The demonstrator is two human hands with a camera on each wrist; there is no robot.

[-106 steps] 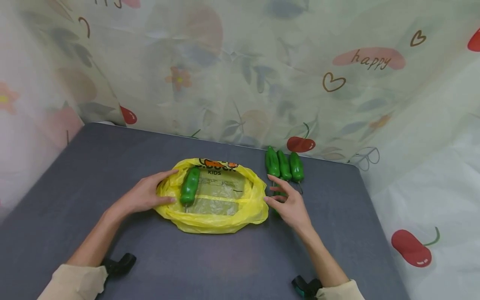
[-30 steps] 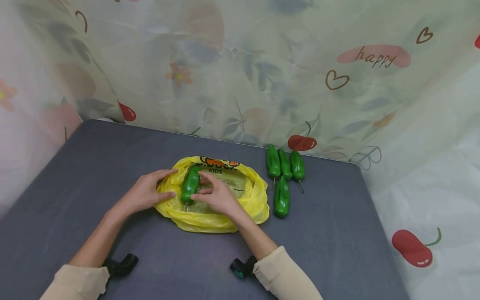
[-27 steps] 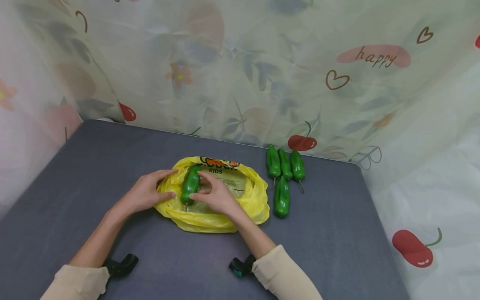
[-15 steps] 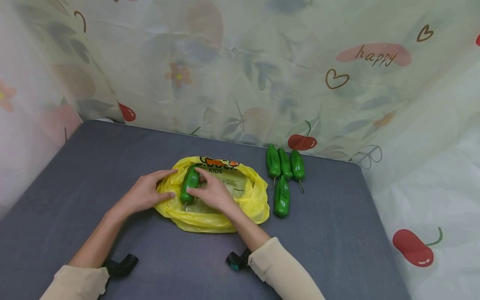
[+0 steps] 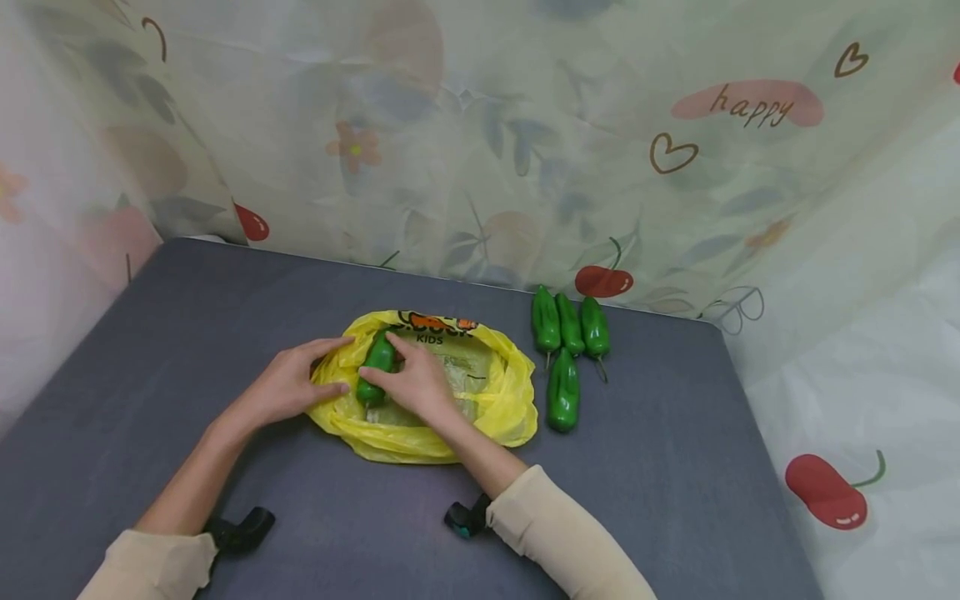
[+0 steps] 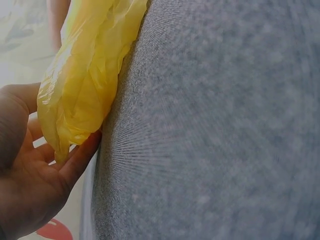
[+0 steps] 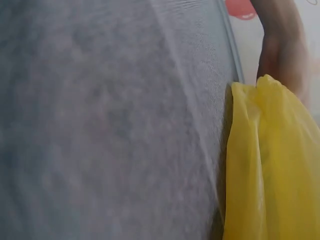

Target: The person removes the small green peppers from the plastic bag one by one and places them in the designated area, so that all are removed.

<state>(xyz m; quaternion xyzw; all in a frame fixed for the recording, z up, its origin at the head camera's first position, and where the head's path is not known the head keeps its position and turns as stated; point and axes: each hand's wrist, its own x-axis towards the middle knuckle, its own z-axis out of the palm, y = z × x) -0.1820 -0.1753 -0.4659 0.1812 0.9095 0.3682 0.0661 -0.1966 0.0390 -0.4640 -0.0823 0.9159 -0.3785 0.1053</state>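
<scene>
A yellow plastic bag (image 5: pixel 427 450) lies mouth up on the table in the head view, its rim spread wide. My left hand (image 5: pixel 288 385) holds its left end, thumb and forefinger at the rim and well apart. In the left wrist view, fingers (image 6: pixel 80 157) curve around the crumpled yellow end. Inside the bag, toward the left, lies a green pepper (image 5: pixel 380 357). My right hand (image 5: pixel 420 383) reaches over the near rim and grips this pepper, thumb low on it and forefinger near its top. The right wrist view shows only the bag's outside, with the right hand hidden.
Several more green peppers (image 5: pixel 563 396) lie to the right of the bag, most in a row by the table's back edge. The dark grey table (image 5: pixel 660 467) is backed by a printed curtain (image 5: pixel 480 150). Black wrist cameras (image 5: pixel 243 529) sit at both sleeves.
My right hand has moved from the bag's right rim to the pepper inside and taken hold of it. Over the last second hand and pepper shift slightly left. The left hand stays put.
</scene>
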